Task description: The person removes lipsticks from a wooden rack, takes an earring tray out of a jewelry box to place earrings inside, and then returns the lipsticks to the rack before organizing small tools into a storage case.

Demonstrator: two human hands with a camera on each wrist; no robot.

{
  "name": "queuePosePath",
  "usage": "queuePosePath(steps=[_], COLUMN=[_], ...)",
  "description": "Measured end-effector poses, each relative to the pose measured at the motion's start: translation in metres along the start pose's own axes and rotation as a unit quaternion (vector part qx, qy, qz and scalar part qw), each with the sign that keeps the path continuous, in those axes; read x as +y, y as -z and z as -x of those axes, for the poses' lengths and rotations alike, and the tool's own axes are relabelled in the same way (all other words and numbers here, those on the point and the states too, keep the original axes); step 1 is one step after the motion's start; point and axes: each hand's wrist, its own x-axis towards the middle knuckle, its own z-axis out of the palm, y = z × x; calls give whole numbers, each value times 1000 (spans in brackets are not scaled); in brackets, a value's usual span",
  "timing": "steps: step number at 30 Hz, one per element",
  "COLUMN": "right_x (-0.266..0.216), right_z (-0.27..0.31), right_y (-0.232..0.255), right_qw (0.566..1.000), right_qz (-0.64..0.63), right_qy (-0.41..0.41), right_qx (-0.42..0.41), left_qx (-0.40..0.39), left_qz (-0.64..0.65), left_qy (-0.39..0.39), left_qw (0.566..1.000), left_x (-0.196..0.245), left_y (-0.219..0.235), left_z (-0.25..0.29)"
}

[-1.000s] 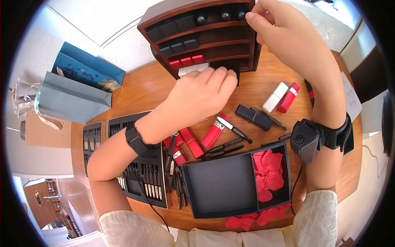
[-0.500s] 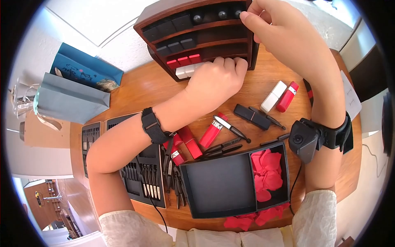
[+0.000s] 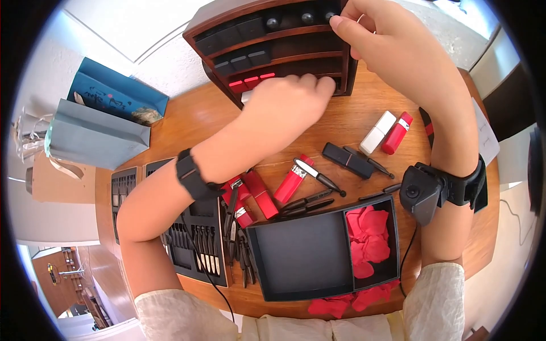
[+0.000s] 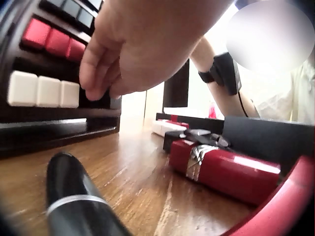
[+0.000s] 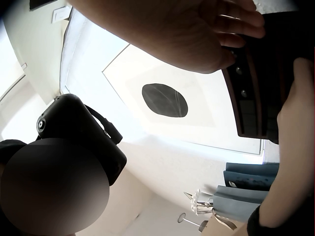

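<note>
A dark wooden rack point(image 3: 348, 68) stands at the table's back. My left hand point(image 3: 287, 102) is at its lower right, fingers bent down. In the left wrist view, the fingertips of my left hand point(image 4: 142, 44) are right of three white blocks point(image 4: 48, 92), below three red ones point(image 4: 56, 43); dark surroundings obscure anything between them. At the rack's upper right, my right hand point(image 3: 392, 42) rests with its thumb beside a shiny black ball point(image 3: 330, 17). The right wrist view shows my right hand point(image 5: 197, 34) with fingers loosely extended at the rack's edge.
A black box point(image 3: 301, 258) with red petals point(image 3: 369, 241) is near the front edge. Behind it lie red cases point(image 3: 293, 181), a black case point(image 3: 347, 160), a white case point(image 3: 377, 133) and several pens. Paper bags point(image 3: 99, 131) and black trays point(image 3: 187, 250) are at left.
A dark piece seen under my left hand a second ago no longer shows there. That hand moved right, then slightly up and left. My right hand stays at the rack's upper edge.
</note>
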Motion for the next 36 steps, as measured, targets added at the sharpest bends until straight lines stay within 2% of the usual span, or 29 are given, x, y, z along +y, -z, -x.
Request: queuePosePath(steps=[2, 4, 5, 7, 8, 10, 11, 13, 14, 16, 18, 19, 20, 21, 22, 23, 24, 25, 26, 28, 29, 30, 31, 32, 33, 35, 36], right_x=[-3, -10, -6, 0, -1, -10, -12, -13, -10, -3, 0, 0, -1, -5, -7, -4, 0, 3, 4, 2, 2, 0, 1, 1, 1, -3, -10], right_z=[0, -1, 0, 1, 1, -3, -6, -15, -11, 1, 1, 0, 0, -1, -2, -4, -8, -10, -6, 3, 0, -8, -11, -11, -10, -7, -4], right_y=[2, 6, 4, 1, 1, 5, 10, 18, 14, 3, 2, 3, 2, 2, 3, 8, 16, 20, 15, 1, 6, 15, 20, 20, 19, 13, 5], right_qw=[1000, 997, 997, 1000, 1000, 997, 997, 984, 985, 1000, 1000, 1000, 1000, 999, 998, 998, 996, 990, 990, 1000, 1000, 998, 990, 990, 991, 991, 997], right_qz=[1, -3, -4, -10, -11, 4, 3, -35, -34, 11, 4, -4, -5, 3, 10, 10, -31, -73, -74, 17, 16, -23, -63, -63, -67, -72, -19], right_qy=[-8, -70, -73, -9, -9, -68, -66, -134, -132, -12, -11, -11, -12, -32, -50, -50, -48, -44, -42, -3, -3, -27, -52, -51, -52, -52, -55], right_qx=[-3, -28, -28, -6, -6, -33, -32, -109, -108, -7, -9, -12, -11, -15, -20, -20, -65, -109, -109, 3, 3, -55, -111, -111, -106, -101, -49], left_qx=[-8, -158, -160, -331, -332, -356, -345, -351, -358, -346, -306, -342, -343, -287, -222, -227, -227, -183, -136, -124, -114, -113, -101, -88, -87, -83, -83], left_qz=[52, 144, 145, 183, 182, 218, 225, 238, 254, 264, 299, 336, 336, 468, 585, 655, 654, 741, 815, 810, 807, 808, 792, 774, 774, 769, 768], left_qy=[9, 117, 115, 94, 94, 99, 86, 101, 115, 127, 240, 263, 262, 340, 407, 417, 418, 410, 394, 400, 405, 405, 386, 367, 368, 311, 312], left_qw=[999, 970, 970, 921, 921, 903, 907, 900, 891, 891, 871, 837, 837, 764, 666, 588, 588, 499, 402, 410, 415, 413, 461, 509, 508, 553, 553], left_x=[-4, -3, -3, -2, 3, 13, 18, 21, 21, 14, 7, 0, -1, -2, -3, -8, -8, -7, -7, -1, 3, 5, 9, 11, 13, 14, 15], left_y=[14, 34, 44, 60, 62, 63, 61, 54, 53, 56, 64, 72, 69, 65, 63, 64, 62, 57, 54, 52, 52, 55, 57, 57, 58, 58, 60], left_z=[8, 16, 22, 32, 37, 46, 49, 54, 55, 57, 52, 44, 47, 51, 53, 51, 54, 58, 61, 60, 60, 60, 60, 60, 61, 64, 64])
